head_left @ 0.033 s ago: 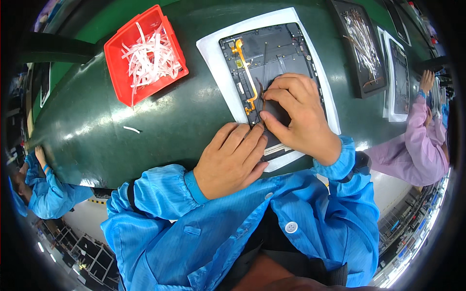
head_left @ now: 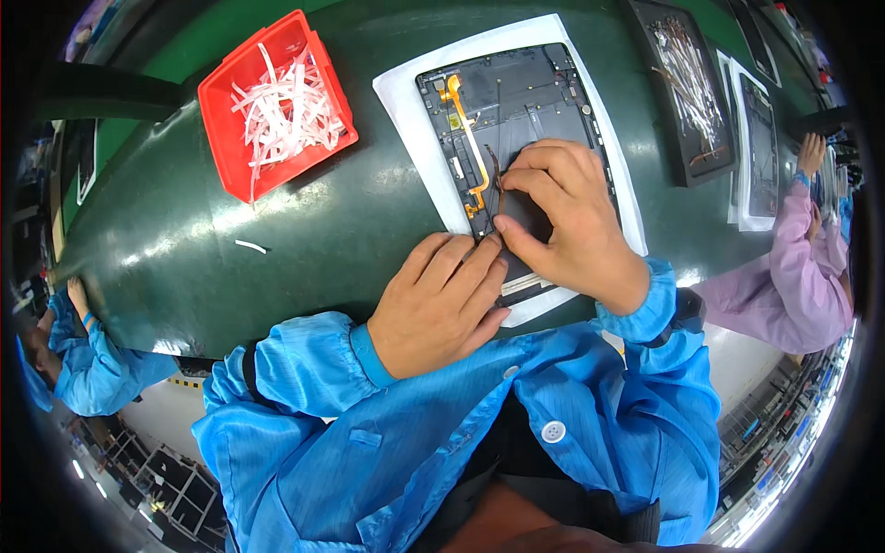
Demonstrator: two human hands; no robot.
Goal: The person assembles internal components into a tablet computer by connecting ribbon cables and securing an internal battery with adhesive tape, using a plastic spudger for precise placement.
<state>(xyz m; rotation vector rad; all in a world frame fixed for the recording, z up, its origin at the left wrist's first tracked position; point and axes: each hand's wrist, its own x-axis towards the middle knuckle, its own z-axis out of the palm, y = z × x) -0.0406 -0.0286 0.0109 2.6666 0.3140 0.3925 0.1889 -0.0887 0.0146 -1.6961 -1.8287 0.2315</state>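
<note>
A dark tablet-like housing [head_left: 553,81] lies on a white sheet [head_left: 406,92] in front of me. An orange flex cable [head_left: 477,152] runs down its left side. My right hand [head_left: 576,217] is over the middle of the housing, thumb and fingers closed on a thin dark cable [head_left: 495,164] whose free end sticks up past the fingertips. Beside it, a thin black wire [head_left: 499,111] runs lengthwise along the housing. My left hand [head_left: 442,300] rests at the near left corner, fingers stretched out and thumb apart, fingertips touching the housing near that wire. What lies under those fingertips is hidden.
A red bin [head_left: 221,120] of white and pink strips stands at left, with a loose white strip [head_left: 250,246] nearer me. At right are a black tray [head_left: 678,138] of cables and another housing [head_left: 760,152] on white sheets. People sit at both sides.
The far ends of the dark cable and the black wire have shifted slightly to the left. Both hands stay almost in place.
</note>
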